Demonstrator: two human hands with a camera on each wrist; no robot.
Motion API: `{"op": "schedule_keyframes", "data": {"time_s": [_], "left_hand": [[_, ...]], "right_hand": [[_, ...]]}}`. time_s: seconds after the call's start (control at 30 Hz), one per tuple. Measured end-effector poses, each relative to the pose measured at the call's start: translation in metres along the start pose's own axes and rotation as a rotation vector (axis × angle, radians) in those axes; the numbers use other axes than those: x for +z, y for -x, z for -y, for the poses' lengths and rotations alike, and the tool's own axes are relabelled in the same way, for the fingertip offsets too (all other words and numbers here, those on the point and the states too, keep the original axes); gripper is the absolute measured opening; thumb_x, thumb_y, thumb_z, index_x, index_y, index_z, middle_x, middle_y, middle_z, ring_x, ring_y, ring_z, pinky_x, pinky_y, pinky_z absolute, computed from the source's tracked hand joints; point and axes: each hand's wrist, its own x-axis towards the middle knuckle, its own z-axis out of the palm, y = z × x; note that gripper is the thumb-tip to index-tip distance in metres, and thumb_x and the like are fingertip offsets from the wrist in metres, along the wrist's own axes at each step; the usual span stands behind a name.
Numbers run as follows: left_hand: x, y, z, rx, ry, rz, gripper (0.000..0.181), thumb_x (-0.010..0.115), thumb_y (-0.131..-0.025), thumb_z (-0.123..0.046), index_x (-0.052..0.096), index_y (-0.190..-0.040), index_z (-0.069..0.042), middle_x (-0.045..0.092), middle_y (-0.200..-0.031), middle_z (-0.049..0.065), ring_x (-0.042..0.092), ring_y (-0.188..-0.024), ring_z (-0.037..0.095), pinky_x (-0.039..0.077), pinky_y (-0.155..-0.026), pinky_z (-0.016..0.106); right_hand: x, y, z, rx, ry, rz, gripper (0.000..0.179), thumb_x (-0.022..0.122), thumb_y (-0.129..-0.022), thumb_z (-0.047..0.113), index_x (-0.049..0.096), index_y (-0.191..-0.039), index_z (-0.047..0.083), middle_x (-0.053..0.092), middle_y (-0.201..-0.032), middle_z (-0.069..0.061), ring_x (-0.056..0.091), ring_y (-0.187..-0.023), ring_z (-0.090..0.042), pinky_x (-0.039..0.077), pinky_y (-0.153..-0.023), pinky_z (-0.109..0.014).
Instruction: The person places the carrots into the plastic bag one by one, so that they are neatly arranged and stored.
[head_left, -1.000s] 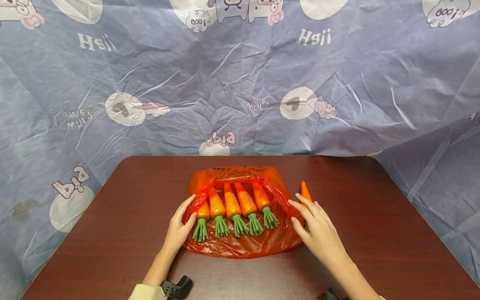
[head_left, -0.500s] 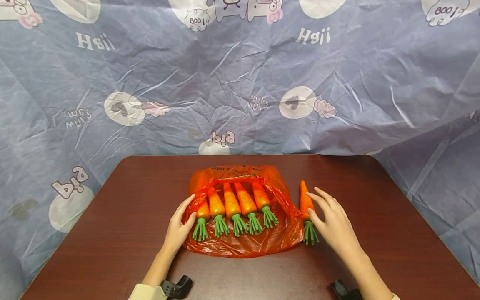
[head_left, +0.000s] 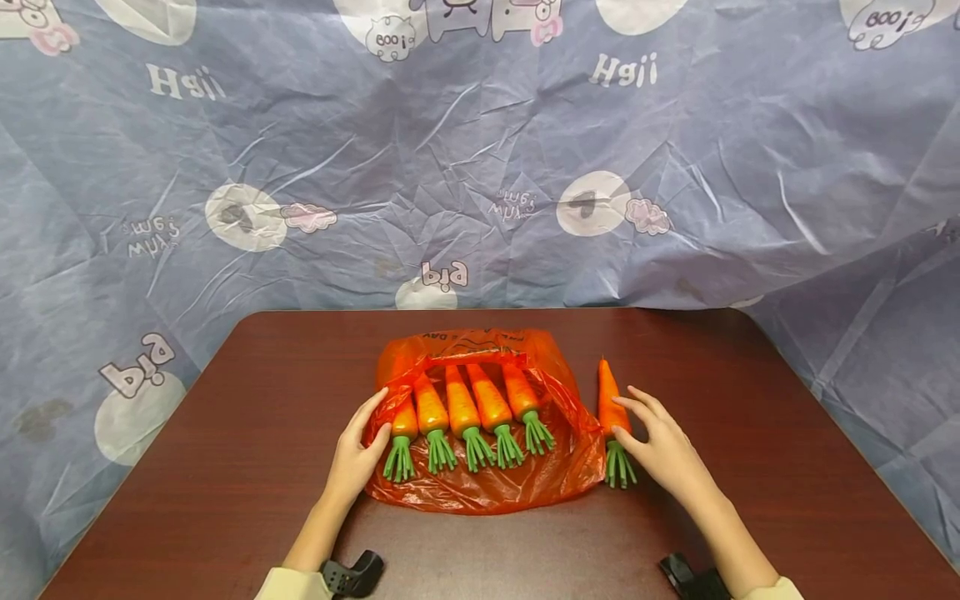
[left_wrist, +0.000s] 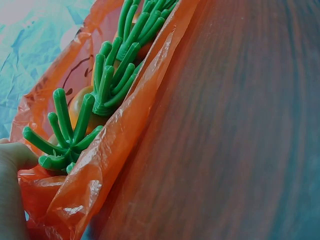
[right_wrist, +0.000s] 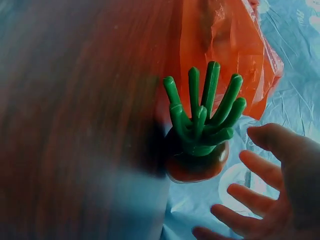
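Observation:
A red-orange plastic bag (head_left: 495,492) lies on the table with its mouth facing me. Several toy carrots (head_left: 462,404) with green tops rest side by side in it. At the bag's left edge, my left hand (head_left: 356,454) holds the rim between thumb and fingers; the left wrist view shows only part of this hand (left_wrist: 12,190). One more carrot (head_left: 611,408) lies alone just right of the bag, its green top (right_wrist: 205,115) toward me. My right hand (head_left: 663,446) is beside this carrot, fingers spread and holding nothing; in the right wrist view a gap separates hand and carrot.
The dark brown wooden table (head_left: 285,375) reaches to a wrinkled blue-grey printed sheet (head_left: 480,167) hanging behind it. Black straps with devices (head_left: 356,575) sit at both wrists.
My right hand has let go of the bag's right edge and moved right to the lone carrot, uncovering it. My left hand has stayed at the bag's left edge.

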Motion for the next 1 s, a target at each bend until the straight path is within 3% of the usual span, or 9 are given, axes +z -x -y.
{"op": "schedule_keyframes", "data": {"time_s": [0.23,0.6,1.0], "left_hand": [[0.0,0.0,0.0,0.0,-0.006,-0.001,0.047,0.057,-0.083,0.008,0.048,-0.128,0.002,0.05,-0.128,0.023,0.037,-0.117,-0.013,0.028,-0.098,0.002],[-0.001,-0.001,-0.001,0.003,-0.002,-0.001,0.047,0.057,-0.083,0.008,0.048,-0.128,0.003,0.05,-0.127,0.023,0.038,-0.116,-0.012,0.028,-0.097,0.002],[0.0,0.001,0.002,-0.028,0.011,0.008,0.047,0.057,-0.083,0.006,0.048,-0.129,0.0,0.049,-0.129,0.022,0.037,-0.115,-0.013,0.028,-0.097,0.002]], "right_hand": [[0.009,0.0,-0.008,-0.014,-0.032,0.015,0.041,0.066,-0.082,0.023,0.058,-0.119,0.006,0.045,-0.132,-0.02,0.043,-0.119,-0.042,0.038,-0.092,-0.061],[0.019,-0.002,-0.014,-0.039,-0.059,-0.074,0.036,0.071,-0.075,0.01,0.064,-0.11,0.003,0.053,-0.124,-0.019,0.051,-0.112,-0.039,0.049,-0.082,-0.047],[0.012,-0.001,-0.01,0.011,-0.091,-0.029,0.035,0.07,-0.078,0.012,0.064,-0.111,0.002,0.053,-0.126,-0.021,0.05,-0.113,-0.038,0.05,-0.081,-0.044]]}}
